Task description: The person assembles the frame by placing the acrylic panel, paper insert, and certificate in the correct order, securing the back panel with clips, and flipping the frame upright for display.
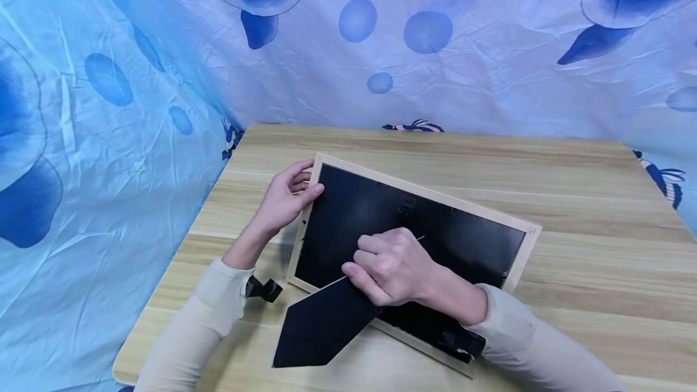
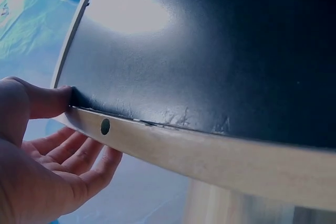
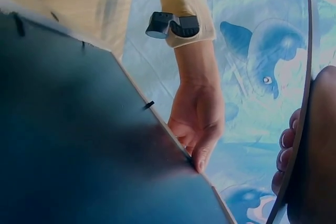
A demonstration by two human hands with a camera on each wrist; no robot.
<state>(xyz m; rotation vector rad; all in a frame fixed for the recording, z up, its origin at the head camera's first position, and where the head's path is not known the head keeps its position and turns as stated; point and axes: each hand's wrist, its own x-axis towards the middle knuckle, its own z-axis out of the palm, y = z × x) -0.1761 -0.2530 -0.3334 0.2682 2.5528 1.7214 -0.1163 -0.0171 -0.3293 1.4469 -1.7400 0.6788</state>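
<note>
A picture frame with a pale wooden rim [image 1: 430, 192] and black back panel [image 1: 348, 210] is tilted back-side up over the table. My left hand [image 1: 283, 201] grips its left side, thumb on the panel and fingers beneath the rim, as the left wrist view also shows around the wooden edge [image 2: 173, 148]. In front of the panel, my right hand [image 1: 394, 265] holds a black easel stand [image 1: 321, 325], its wide angular end pointing down-left. The fist hides the stand's other end, so I cannot tell whether it is joined to the panel. Fingertips [image 3: 286, 153] curl around the stand in the right wrist view.
Light wood-grain table [image 1: 572, 186] lies under the frame. A blue curtain [image 1: 327, 77] with dolphin prints hangs behind and at the left. Black wrist cameras sit on both sleeves, the left one [image 1: 264, 288] near the frame's lower left corner.
</note>
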